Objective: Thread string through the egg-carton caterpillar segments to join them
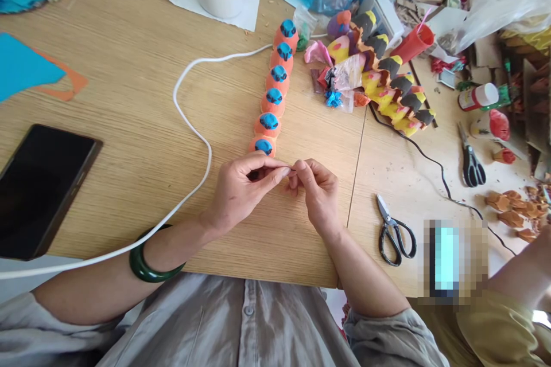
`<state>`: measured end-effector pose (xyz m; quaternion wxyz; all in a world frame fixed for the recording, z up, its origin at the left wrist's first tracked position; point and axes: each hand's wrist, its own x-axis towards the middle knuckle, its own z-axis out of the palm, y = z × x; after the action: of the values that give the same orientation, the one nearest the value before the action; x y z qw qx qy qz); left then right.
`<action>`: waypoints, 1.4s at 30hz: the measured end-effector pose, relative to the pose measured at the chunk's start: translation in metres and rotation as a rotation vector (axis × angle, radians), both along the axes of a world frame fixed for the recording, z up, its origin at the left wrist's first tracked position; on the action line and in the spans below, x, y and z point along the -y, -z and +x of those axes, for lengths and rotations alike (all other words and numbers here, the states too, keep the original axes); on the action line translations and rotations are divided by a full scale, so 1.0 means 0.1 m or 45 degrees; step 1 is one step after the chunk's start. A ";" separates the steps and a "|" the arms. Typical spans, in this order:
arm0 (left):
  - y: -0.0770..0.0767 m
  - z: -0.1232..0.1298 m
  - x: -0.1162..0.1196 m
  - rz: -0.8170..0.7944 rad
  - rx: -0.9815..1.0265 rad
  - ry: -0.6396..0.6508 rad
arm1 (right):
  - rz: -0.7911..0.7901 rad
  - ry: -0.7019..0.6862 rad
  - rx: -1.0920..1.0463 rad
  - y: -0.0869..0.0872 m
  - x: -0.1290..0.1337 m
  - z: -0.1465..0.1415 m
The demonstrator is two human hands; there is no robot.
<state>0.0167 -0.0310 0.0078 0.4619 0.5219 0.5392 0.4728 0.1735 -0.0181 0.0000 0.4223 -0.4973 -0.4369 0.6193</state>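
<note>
Above the wooden surface point(142, 69), the left hand point(239, 189) and right hand point(321, 195) pinch narrowly, fingertips meeting (whether they hold something cannot be told). The blue-topped orange row point(279, 74) lies just beyond them; a phone point(43, 189) rests leftward, scissors point(390, 221) rightward.

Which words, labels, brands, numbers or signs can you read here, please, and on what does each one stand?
None can be read.
White bottle with a red band: any print is too small.
Bright patch at lower right: pixelated, unreadable.
Black phone: no text visible.
</note>
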 end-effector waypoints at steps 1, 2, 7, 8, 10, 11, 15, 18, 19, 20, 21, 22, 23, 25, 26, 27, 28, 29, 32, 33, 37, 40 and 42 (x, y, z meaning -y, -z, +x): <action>0.00 0.00 0.00 0.002 -0.004 -0.008 | 0.008 0.004 -0.003 0.00 0.00 0.00; -0.01 0.00 -0.01 -0.003 -0.001 -0.014 | 0.017 0.009 -0.002 0.00 0.00 0.00; -0.04 0.01 -0.01 -0.105 0.113 -0.009 | 0.034 0.062 0.015 -0.01 -0.01 0.00; -0.04 0.01 -0.01 -0.118 0.119 -0.009 | 0.030 0.068 0.017 -0.01 -0.01 0.00; -0.03 0.00 -0.01 -0.117 0.089 -0.008 | 0.022 0.053 0.019 -0.02 0.00 0.00; -0.02 0.00 -0.01 -0.110 0.065 -0.006 | 0.019 0.032 0.020 -0.02 0.00 0.00; -0.01 0.00 -0.01 -0.075 -0.006 -0.029 | -0.004 -0.009 0.005 -0.01 0.00 0.00; -0.01 -0.01 -0.01 -0.061 -0.036 -0.087 | 0.018 0.089 0.004 -0.02 0.00 0.00; -0.01 -0.01 -0.01 -0.059 -0.042 -0.100 | 0.039 0.130 0.015 -0.03 0.01 0.00; -0.01 -0.01 -0.01 -0.058 -0.045 -0.110 | 0.065 0.166 0.030 -0.04 0.01 0.00; -0.01 -0.02 -0.01 -0.061 -0.046 -0.118 | 0.091 0.191 0.046 -0.05 0.01 0.01; -0.01 -0.02 -0.01 -0.064 -0.044 -0.126 | 0.114 0.207 0.060 -0.06 0.02 0.01; -0.01 -0.02 -0.01 -0.068 -0.040 -0.132 | 0.130 0.213 0.072 -0.06 0.03 0.01; -0.01 -0.02 -0.01 -0.066 -0.028 -0.138 | 0.140 0.207 0.082 -0.06 0.04 0.00; -0.01 -0.02 -0.01 -0.061 -0.022 -0.137 | 0.135 0.198 0.084 -0.06 0.04 0.00; -0.01 -0.02 -0.01 -0.056 -0.020 -0.133 | 0.127 0.186 0.085 -0.06 0.04 0.00; -0.01 -0.02 -0.01 -0.055 -0.022 -0.127 | 0.118 0.173 0.085 -0.05 0.04 0.00; -0.01 -0.02 -0.01 -0.055 -0.026 -0.123 | 0.110 0.158 0.084 -0.04 0.04 -0.01; -0.01 -0.02 -0.01 -0.070 -0.026 -0.115 | 0.090 0.117 0.078 -0.02 0.04 -0.01; -0.01 -0.02 -0.01 -0.070 -0.019 -0.115 | 0.088 0.108 0.069 -0.02 0.04 -0.01; -0.01 -0.02 -0.02 -0.062 -0.017 -0.120 | 0.085 0.096 0.037 -0.03 0.03 -0.02; -0.02 -0.01 -0.02 -0.076 -0.032 -0.123 | 0.076 0.081 0.067 -0.04 0.04 -0.02; -0.03 -0.01 -0.02 -0.081 -0.023 -0.121 | 0.071 0.075 0.080 -0.04 0.04 -0.02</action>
<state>0.0156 -0.0291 0.0105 0.4502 0.4851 0.5824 0.4720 0.1715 -0.0219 0.0043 0.4401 -0.5172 -0.4524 0.5781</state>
